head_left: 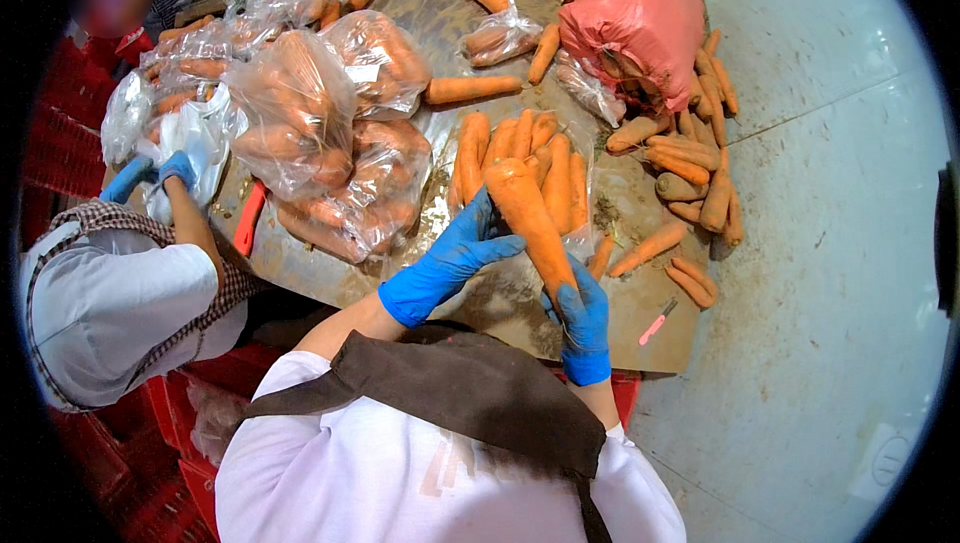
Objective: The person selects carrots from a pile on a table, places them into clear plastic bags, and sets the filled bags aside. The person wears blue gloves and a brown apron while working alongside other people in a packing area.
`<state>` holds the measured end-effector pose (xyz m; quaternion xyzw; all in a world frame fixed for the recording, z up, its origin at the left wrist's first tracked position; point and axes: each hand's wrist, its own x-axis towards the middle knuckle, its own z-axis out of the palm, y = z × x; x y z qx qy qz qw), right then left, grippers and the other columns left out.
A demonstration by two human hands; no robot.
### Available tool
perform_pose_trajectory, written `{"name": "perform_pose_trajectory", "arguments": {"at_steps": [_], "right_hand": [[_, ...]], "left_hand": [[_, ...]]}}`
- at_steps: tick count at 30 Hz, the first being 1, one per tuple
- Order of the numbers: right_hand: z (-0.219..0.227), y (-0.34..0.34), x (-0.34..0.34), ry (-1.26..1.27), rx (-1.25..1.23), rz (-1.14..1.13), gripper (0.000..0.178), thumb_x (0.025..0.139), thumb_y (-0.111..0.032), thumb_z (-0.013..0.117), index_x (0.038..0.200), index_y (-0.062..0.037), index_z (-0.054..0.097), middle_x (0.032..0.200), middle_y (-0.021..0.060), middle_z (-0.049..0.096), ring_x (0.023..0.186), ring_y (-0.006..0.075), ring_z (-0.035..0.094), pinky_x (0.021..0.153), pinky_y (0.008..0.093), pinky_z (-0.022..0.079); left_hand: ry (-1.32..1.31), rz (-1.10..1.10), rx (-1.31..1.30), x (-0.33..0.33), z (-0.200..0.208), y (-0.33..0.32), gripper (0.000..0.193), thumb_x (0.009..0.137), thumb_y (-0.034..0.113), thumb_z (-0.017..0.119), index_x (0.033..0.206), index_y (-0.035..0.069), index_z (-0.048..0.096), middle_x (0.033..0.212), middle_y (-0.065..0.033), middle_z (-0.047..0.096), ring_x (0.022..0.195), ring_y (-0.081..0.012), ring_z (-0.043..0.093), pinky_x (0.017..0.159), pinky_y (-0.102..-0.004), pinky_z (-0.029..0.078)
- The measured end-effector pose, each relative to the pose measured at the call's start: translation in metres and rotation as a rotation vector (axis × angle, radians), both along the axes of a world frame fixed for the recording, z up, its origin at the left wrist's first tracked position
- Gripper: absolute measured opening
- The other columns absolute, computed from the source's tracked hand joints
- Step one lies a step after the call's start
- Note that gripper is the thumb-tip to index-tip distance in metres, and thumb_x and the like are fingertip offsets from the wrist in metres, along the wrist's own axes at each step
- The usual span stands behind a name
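A large carrot (528,213) lies slanted between my blue-gloved hands, thick end up and away from me. My right hand (583,323) is closed around its narrow lower end. On the carrot's left side, the thumb of my left hand (450,258) rests near its edge. The fingertips of that hand pass behind the thick end and are partly hidden. Just beyond, several carrots lie side by side in a clear plastic bag (590,158) on the table (640,348).
Filled carrot bags (300,113) crowd the left. A pink-red sack (635,18) and loose carrots (685,168) sit at the right. A pink-handled knife (657,323) lies near the front edge, a red-handled tool (250,218) farther left. A co-worker's gloved hands (150,175) touch a bag.
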<state>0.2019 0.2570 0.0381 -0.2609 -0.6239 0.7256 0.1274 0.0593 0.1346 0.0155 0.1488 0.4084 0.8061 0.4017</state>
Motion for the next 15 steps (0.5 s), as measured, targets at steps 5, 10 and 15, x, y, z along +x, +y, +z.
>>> {"name": "perform_pose_trajectory", "arguments": {"at_steps": [5, 10, 15], "right_hand": [[0.007, -0.003, 0.005, -0.02, 0.085, 0.024, 0.07, 0.073, -0.048, 0.066, 0.119, 0.0017, 0.049, 0.082, 0.0028, 0.056, 0.063, 0.0079, 0.049, 0.052, 0.0192, 0.035], [-0.001, -0.008, 0.01, -0.026, 0.193, 0.034, 0.072, 0.072, -0.048, 0.068, 0.12, 0.002, 0.049, 0.08, 0.0032, 0.056, 0.062, 0.0081, 0.049, 0.052, 0.0188, 0.035], [0.007, -0.013, 0.009, -0.056, 0.102, 0.017, 0.072, 0.071, -0.045, 0.069, 0.12, 0.0025, 0.049, 0.077, 0.0031, 0.056, 0.06, 0.0084, 0.048, 0.05, 0.0191, 0.035]], "left_hand": [[0.077, 0.096, 0.085, -0.005, 0.014, 0.001, 0.075, 0.071, 0.01, 0.071, 0.133, 0.008, 0.029, 0.123, -0.0073, 0.045, 0.113, -0.0181, 0.045, 0.094, -0.031, 0.04], [0.084, 0.12, 0.007, -0.023, 0.012, 0.0, 0.05, 0.077, 0.018, 0.067, 0.121, 0.009, 0.045, 0.112, -0.008, 0.052, 0.103, -0.0171, 0.052, 0.087, -0.0303, 0.043], [0.009, 0.184, -0.072, -0.033, 0.011, -0.003, 0.027, 0.088, 0.029, 0.052, 0.104, 0.008, 0.056, 0.088, -0.0066, 0.06, 0.073, -0.0114, 0.056, 0.057, -0.0213, 0.043]]}}
